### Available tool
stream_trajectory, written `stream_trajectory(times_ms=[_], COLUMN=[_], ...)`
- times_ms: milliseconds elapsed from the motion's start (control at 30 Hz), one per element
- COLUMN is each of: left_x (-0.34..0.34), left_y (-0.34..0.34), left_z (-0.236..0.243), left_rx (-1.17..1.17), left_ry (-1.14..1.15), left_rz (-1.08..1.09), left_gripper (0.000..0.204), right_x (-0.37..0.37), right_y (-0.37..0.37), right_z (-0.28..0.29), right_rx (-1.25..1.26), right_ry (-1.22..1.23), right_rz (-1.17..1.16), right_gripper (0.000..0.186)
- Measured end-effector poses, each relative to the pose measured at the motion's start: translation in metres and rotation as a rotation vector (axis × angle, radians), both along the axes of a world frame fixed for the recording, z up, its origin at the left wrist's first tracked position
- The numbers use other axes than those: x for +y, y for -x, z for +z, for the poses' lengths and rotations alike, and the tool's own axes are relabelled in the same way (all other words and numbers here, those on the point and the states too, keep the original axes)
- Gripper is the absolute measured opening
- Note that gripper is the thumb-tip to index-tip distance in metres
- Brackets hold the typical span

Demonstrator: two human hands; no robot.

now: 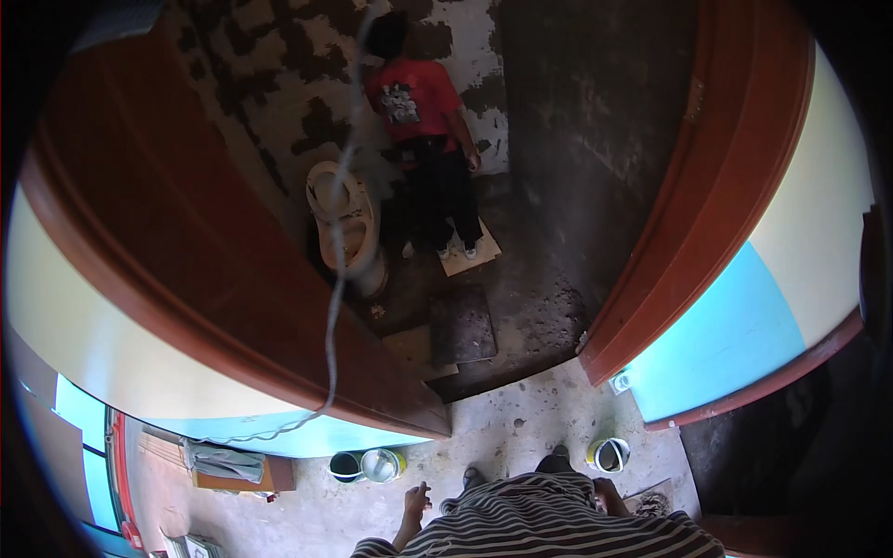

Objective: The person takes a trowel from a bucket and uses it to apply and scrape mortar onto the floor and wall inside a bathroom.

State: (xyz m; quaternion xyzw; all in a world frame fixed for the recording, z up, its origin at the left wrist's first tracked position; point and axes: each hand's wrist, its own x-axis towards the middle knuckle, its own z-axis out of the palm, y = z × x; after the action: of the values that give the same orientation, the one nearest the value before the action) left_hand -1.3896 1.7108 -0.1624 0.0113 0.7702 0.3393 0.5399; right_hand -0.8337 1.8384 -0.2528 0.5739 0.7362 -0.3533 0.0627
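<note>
My left hand [417,502] hangs beside my striped shirt, its fingers loosely bent and a little apart, with nothing visible in them. Two buckets stand nearest to it on the floor: a dark-looking one [346,467] and one with a pale lid or contents [383,465]. On the other side my right hand [609,498] is low against my body, and its fingers cannot be made out. A third bucket [608,454], with a handle, is just beyond that hand. Neither hand touches a bucket.
A brown-framed doorway [735,186] opens into a dark room. Inside, a person in a red shirt [423,102] stands facing a patchy wall, beside a toilet [346,232]. A dark flat board [462,324] lies past the threshold. A pale cable [332,344] hangs across the doorway.
</note>
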Motion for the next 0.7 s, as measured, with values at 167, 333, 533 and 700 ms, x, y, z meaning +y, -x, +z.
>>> stream_trajectory(times_ms=[167, 333, 533, 700], left_x=[0.042, 0.066, 0.046, 0.028], left_y=[-0.083, -0.162, -0.209, -0.221], left_z=[0.019, 0.053, 0.075, 0.079], left_rx=[0.089, 0.254, 0.289, 0.223], left_ry=[-0.025, 0.015, 0.106, 0.109], left_rz=[0.049, -0.196, -0.201, -0.088], left_gripper=[0.039, 0.038, 0.041, 0.041], right_x=[0.066, 0.130, 0.152, 0.141], right_y=[-0.056, -0.115, -0.152, -0.149], right_z=[0.010, 0.022, 0.004, 0.009], right_rx=[0.521, 0.504, 0.612, 0.568], right_ry=[0.688, 0.808, 0.755, 0.882], right_rz=[-0.899, -1.001, -1.106, -0.985], right_gripper=[0.024, 0.030, 0.028, 0.031])
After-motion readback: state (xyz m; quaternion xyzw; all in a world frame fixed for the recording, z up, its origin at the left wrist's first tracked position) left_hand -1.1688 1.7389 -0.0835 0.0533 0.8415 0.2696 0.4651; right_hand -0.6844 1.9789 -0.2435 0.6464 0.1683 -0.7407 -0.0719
